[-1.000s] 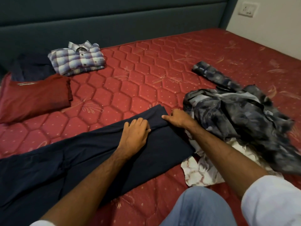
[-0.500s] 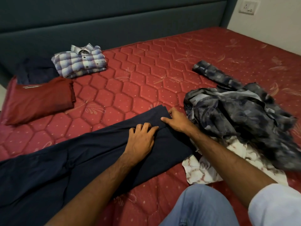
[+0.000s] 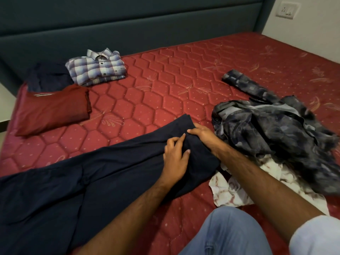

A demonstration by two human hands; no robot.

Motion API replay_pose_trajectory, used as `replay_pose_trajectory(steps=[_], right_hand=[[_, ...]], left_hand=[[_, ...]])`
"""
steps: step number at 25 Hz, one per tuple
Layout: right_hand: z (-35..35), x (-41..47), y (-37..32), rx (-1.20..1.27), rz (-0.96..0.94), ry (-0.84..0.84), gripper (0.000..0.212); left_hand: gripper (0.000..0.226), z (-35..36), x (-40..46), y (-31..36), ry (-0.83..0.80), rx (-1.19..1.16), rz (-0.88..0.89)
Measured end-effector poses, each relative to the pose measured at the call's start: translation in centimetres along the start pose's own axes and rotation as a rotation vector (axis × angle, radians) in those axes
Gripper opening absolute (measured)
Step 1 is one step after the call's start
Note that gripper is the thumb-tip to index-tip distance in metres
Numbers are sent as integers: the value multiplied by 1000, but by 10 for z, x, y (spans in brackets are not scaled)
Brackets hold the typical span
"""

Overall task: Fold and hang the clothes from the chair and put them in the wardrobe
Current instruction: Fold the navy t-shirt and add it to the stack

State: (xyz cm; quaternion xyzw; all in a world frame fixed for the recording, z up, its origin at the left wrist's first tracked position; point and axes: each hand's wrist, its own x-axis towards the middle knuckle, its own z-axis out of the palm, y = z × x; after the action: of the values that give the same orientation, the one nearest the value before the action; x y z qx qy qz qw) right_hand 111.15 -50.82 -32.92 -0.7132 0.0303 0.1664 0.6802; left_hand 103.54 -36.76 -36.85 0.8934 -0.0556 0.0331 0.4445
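Dark navy trousers (image 3: 77,184) lie stretched across the red mattress (image 3: 165,85), with the leg ends pointing to the far right. My left hand (image 3: 174,159) lies on the leg near its end, fingers curled and thumb spread, bunching the cloth. My right hand (image 3: 202,134) is just beyond it, and its fingertips pinch a raised fold of the same leg. A crumpled grey-blue patterned shirt (image 3: 272,137) lies to the right of my hands, on top of a white printed garment (image 3: 231,190).
A folded checked shirt (image 3: 97,69), a folded maroon garment (image 3: 53,109) and a dark folded item (image 3: 47,76) lie at the far left of the mattress. A dark padded headboard (image 3: 128,28) runs behind. My knee in jeans (image 3: 226,234) is at the bottom.
My left hand went from lying flat on the trouser leg to curling its fingers into the cloth. My right hand stayed at the leg end and raised a fold.
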Motion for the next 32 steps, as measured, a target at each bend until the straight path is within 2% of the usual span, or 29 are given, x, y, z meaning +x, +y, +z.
replay_pose_trajectory(steps=[2,5,6,8,11,16,21,23,25,26,27,29,31,32], right_hand=[[17,-12,-20,-93,-20,-32,27],[58,-34,-47,-328,55,-104,23],[75,-40,-53,-386,80,-133,25],[114,-49,-59,-493,101,-196,44],[173,-61,-60,-685,83,-247,74],[269,-80,-52,-991,-14,-303,70],[310,-81,-39,-1084,-55,-259,69],[310,-78,-31,-1046,-39,-299,71],[296,-72,-21,-896,-23,-327,65],[285,-68,-17,-865,-61,-275,59],[272,-62,-14,-900,-122,-177,51],[239,-51,-6,-1099,-230,68,47],[208,-45,6,-1233,-179,192,58],[198,-43,12,-1199,-95,179,65]], left_hand=[[46,0,-1,13,35,-505,-195],[43,-28,-14,25,107,-965,-419],[44,-43,-20,24,102,-1074,-453],[47,-77,-35,17,110,-1249,-468],[51,-126,-60,-1,175,-1279,-505],[47,-190,-105,-42,213,-1103,-511],[42,-225,-124,-76,170,-968,-658],[35,-233,-132,-87,123,-774,-683],[31,-241,-138,-95,164,-601,-621],[39,-244,-141,-101,223,-434,-515],[45,-247,-143,-107,283,-167,-363],[54,-245,-143,-118,291,372,-78],[63,-231,-143,-123,99,668,12],[70,-223,-144,-127,-4,753,7]])
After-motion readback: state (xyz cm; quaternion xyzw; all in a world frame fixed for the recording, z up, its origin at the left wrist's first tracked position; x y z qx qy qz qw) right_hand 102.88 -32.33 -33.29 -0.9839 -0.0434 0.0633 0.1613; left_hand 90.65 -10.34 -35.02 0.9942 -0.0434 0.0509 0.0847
